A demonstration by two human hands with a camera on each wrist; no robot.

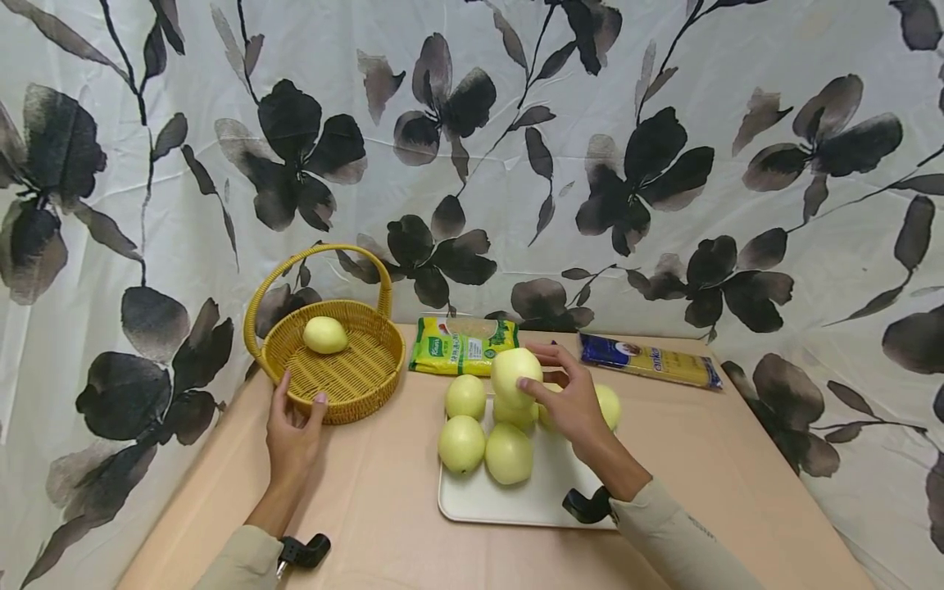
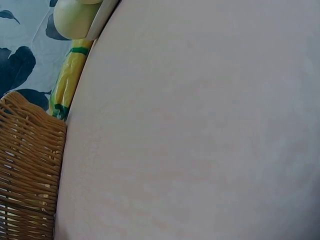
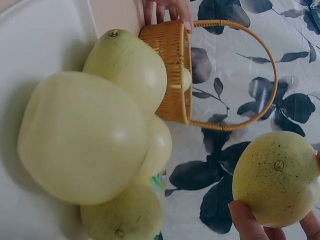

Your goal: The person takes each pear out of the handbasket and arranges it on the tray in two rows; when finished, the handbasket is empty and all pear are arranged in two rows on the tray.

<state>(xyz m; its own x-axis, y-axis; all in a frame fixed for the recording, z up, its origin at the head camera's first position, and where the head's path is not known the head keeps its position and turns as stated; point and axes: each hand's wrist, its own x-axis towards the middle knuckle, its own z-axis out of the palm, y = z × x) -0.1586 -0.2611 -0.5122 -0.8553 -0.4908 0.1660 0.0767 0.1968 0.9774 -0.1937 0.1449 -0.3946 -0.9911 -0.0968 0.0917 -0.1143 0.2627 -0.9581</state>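
My right hand (image 1: 578, 410) holds a pale green melon (image 1: 515, 375) between thumb and fingers, raised over the tray. The right wrist view shows the held melon (image 3: 275, 179) with dark specks and a small round scar. Below it, several more melons (image 1: 509, 455) sit on a white tray (image 1: 516, 510). A yellow wicker basket (image 1: 372, 397) with a tall handle stands to the left, and one melon (image 1: 325, 335) lies inside. At the basket's near side, my left hand (image 1: 291, 447) rests with extended fingers and thumb against the rim and outer wall.
Behind the tray lie a yellow-green packet (image 1: 465, 346) and, farther right, a blue and yellow packet (image 1: 649, 360). A flowered cloth (image 1: 531, 213) hangs along the back of the peach-coloured table (image 1: 391, 508).
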